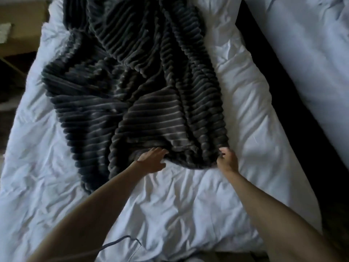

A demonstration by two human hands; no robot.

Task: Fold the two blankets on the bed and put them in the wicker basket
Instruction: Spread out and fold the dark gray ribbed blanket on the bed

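Note:
A dark grey ribbed blanket (132,86) lies rumpled across the white bed (188,205), stretching from the far edge toward me. My left hand (154,159) rests at the blanket's near edge, fingers spread and touching the fabric. At the near right corner of the blanket, my right hand (226,157) has its fingers curled around the fabric. Only this one blanket shows, and no wicker basket is in view.
A second white bed (311,53) stands to the right across a dark gap (294,114). Brown furniture (20,25) sits at the upper left beside the bed. A thin dark cord (120,241) lies on the sheet near my left arm.

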